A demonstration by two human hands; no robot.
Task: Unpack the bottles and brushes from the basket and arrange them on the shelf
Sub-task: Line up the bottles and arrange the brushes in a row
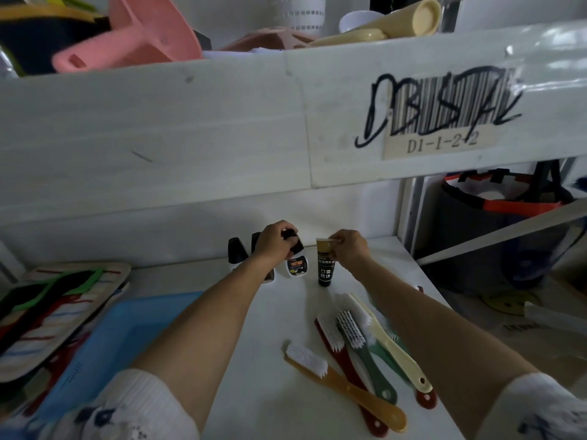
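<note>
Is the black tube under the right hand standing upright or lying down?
Upright. The black tube stands on its black cap on the shelf, its gold end pinched by the right hand.

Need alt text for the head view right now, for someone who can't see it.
Both hands reach to the back of a white shelf: the left hand grips a black-capped bottle, the right hand pinches a standing tube. Several brushes lie nearer; a blue basket sits left.

My left hand covers most of the black-capped bottle it grips, and my forearm hides the bottle behind it. My right forearm crosses the brushes at three o'clock, hiding their far bristles. The blue basket runs off at seven o'clock. The tube label is too small to read.
</note>
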